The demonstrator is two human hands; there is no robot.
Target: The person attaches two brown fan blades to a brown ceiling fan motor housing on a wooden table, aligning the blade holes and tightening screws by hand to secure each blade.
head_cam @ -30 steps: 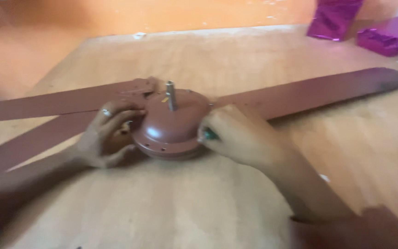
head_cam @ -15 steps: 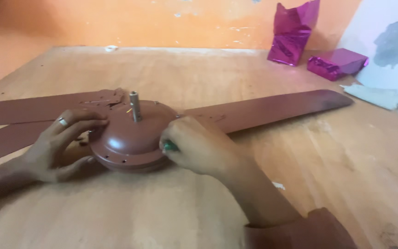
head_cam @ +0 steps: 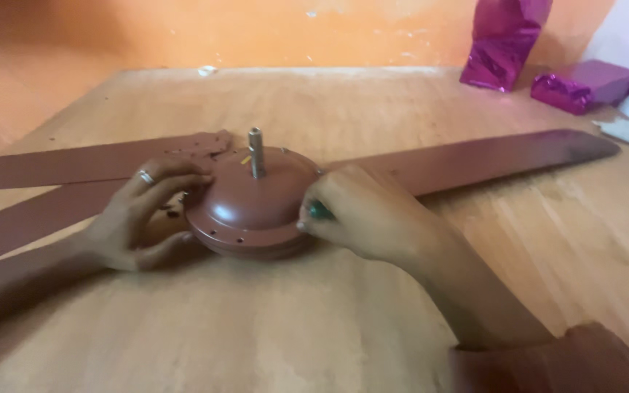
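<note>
The brown fan motor housing [head_cam: 252, 211] lies between both hands on the wooden table [head_cam: 314, 320]. The left hand [head_cam: 136, 218] cups its left rim, fingers spread; the right hand [head_cam: 362, 215] pinches a green-handled tool [head_cam: 320, 212] against its right edge. Blades [head_cam: 475, 156] stretch outward; bare tabletop lies nearer and beyond, up to the purple packages [head_cam: 584, 84].

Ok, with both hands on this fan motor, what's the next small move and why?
Probably keep the left hand bracing the motor and turn the green-handled tool in the right hand. That tool sits at the motor's rim by the blade; its tip is hidden, so check it's seated first.
</note>
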